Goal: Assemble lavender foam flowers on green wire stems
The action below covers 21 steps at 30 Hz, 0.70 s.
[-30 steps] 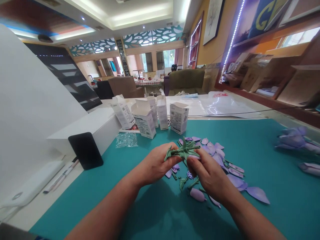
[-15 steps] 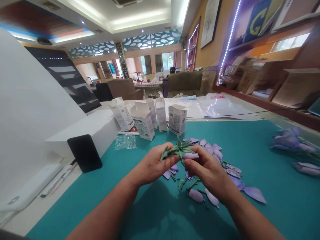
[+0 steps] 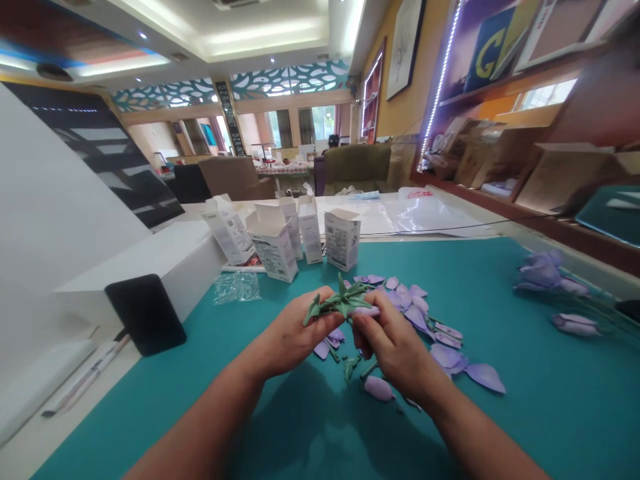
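Above the teal mat (image 3: 210, 427), my left hand (image 3: 295, 333) is closed on a green plastic flower stem piece (image 3: 345, 301) with pointed leaves. My right hand (image 3: 400, 340) pinches a pale purple bud (image 3: 367, 311) at the right side of that green piece; whether the two are joined I cannot tell. Loose purple petals (image 3: 407, 300) lie on the mat behind and right of my hands. Under my right hand rest another purple bud (image 3: 379, 388) and a small green leaf piece (image 3: 350, 368). My palms and the lower part of the held piece are hidden.
Several open white boxes (image 3: 275, 243) stand along the mat's back edge, by a crumpled clear plastic bag (image 3: 237, 287). A black phone-like slab (image 3: 145, 315) leans on a white box (image 3: 195, 287) at left. Purple flowers (image 3: 543, 272) with stems lie at far right.
The view has turned slightly right, so everything sits further left. My right fingers have closed in further over the bud, covering more of it. My left hand keeps its grip.
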{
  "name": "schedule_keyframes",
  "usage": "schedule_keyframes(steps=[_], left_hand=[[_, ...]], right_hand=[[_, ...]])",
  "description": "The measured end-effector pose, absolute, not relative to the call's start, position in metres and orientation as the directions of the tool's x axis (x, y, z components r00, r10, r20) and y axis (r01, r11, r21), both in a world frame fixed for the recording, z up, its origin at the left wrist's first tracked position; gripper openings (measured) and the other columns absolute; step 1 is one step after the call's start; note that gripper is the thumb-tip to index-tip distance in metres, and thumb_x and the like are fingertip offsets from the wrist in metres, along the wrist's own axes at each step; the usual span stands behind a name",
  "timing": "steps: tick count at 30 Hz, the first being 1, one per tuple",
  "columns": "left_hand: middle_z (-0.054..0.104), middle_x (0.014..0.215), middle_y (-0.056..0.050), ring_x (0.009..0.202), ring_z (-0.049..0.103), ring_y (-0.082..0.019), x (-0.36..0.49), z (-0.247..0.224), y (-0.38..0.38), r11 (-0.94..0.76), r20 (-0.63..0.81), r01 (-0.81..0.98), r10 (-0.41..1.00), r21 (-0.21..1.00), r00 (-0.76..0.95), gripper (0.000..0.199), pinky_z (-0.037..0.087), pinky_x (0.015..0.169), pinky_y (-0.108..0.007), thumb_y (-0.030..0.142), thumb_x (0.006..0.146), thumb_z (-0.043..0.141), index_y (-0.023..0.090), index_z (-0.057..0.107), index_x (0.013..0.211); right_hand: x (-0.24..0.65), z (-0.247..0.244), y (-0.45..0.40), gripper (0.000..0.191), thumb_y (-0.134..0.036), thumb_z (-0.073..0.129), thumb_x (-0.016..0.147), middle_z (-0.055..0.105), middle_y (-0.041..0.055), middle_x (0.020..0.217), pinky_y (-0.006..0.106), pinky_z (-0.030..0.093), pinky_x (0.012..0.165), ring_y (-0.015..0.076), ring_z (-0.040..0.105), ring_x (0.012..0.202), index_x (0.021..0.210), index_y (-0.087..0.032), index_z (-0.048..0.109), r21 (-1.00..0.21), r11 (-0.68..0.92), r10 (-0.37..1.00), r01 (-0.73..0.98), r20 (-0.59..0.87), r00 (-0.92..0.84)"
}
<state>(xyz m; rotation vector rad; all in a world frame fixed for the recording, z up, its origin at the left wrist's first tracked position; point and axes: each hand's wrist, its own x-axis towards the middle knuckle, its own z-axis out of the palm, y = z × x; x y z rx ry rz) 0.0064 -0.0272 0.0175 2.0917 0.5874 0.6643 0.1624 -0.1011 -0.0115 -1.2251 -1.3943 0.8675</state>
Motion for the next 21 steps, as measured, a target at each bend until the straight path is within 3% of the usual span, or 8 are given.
schedule_keyframes(steps=[3,6,8,10,12,14,16,21], left_hand=[[0.056,0.075,-0.001,0.072,0.052,-0.016,0.006,0.019,-0.027,-0.539,0.267,0.16,0.627,0.827,0.732,0.017,0.041,0.062,-0.024,0.034,0.085,0.054,0.019,0.059,0.078],[0.056,0.072,-0.001,0.068,0.051,-0.016,0.002,0.025,-0.026,-0.53,0.289,0.168,0.67,0.831,0.684,0.015,0.038,0.056,-0.023,0.033,0.08,0.06,0.02,0.061,0.074],[0.055,0.068,0.0,0.063,0.049,-0.015,-0.003,0.03,-0.023,-0.511,0.3,0.195,0.727,0.837,0.618,0.014,0.036,0.051,-0.022,0.032,0.077,0.064,0.019,0.062,0.072],[0.051,0.062,0.001,0.055,0.044,-0.012,-0.01,0.035,-0.02,-0.462,0.302,0.189,0.786,0.866,0.539,0.014,0.035,0.048,-0.021,0.032,0.076,0.065,0.019,0.063,0.073],[0.045,0.056,0.004,0.049,0.038,-0.01,-0.016,0.04,-0.018,-0.367,0.285,0.08,0.827,0.927,0.483,0.014,0.033,0.045,-0.02,0.032,0.075,0.066,0.019,0.06,0.075],[0.039,0.05,0.007,0.043,0.033,-0.007,-0.019,0.043,-0.018,-0.217,0.225,-0.073,0.847,0.973,0.482,0.016,0.029,0.042,-0.018,0.032,0.075,0.067,0.02,0.055,0.075],[0.035,0.047,0.009,0.04,0.028,-0.006,-0.02,0.043,-0.019,-0.053,0.143,-0.181,0.836,0.982,0.53,0.021,0.025,0.039,-0.016,0.031,0.074,0.068,0.021,0.05,0.072],[0.036,0.048,0.009,0.038,0.023,-0.003,-0.013,0.029,-0.024,0.203,0.015,-0.27,0.772,0.941,0.635,0.024,0.022,0.037,-0.013,0.028,0.074,0.069,0.019,0.047,0.072]], right_hand=[[0.167,-0.01,-0.1,0.024,-0.045,0.044,0.09,0.053,-0.0044,0.061,0.023,0.041,0.05,0.0101,0.049,0.051,0.087,-0.021,0.044,-0.958,0.228,0.973,0.174,0.231,-0.003],[0.189,-0.01,-0.094,0.035,-0.05,0.043,0.089,0.057,-0.0028,0.066,0.024,0.043,0.051,0.0114,0.054,0.052,0.105,-0.019,0.046,-0.954,0.263,0.965,0.142,0.261,-0.03],[0.214,-0.014,-0.086,0.042,-0.054,0.041,0.088,0.059,-0.001,0.068,0.025,0.043,0.05,0.0123,0.054,0.051,0.108,-0.018,0.048,-0.941,0.269,0.95,0.206,0.295,0.106],[0.242,-0.021,-0.078,0.035,-0.049,0.045,0.085,0.059,0.0001,0.067,0.026,0.043,0.052,0.0137,0.055,0.054,0.098,-0.017,0.054,-0.915,0.168,0.9,0.368,0.294,0.322],[0.265,-0.029,-0.072,0.025,-0.039,0.047,0.084,0.063,0.0022,0.069,0.026,0.043,0.057,0.0155,0.058,0.06,0.087,-0.018,0.06,-0.812,-0.018,0.863,0.583,0.281,0.419],[0.279,-0.036,-0.07,0.019,-0.03,0.049,0.083,0.068,0.0029,0.077,0.027,0.042,0.063,0.0173,0.061,0.071,0.085,-0.02,0.065,-0.621,-0.162,0.886,0.767,0.25,0.39],[0.285,-0.042,-0.07,0.016,-0.025,0.052,0.08,0.071,0.0021,0.082,0.026,0.04,0.065,0.0186,0.062,0.077,0.081,-0.023,0.068,-0.49,-0.206,0.919,0.847,0.202,0.34],[0.278,-0.049,-0.07,0.016,-0.02,0.055,0.076,0.072,0.0028,0.082,0.026,0.037,0.063,0.0198,0.063,0.078,0.077,-0.023,0.071,-0.399,-0.18,0.96,0.899,0.13,0.25]])
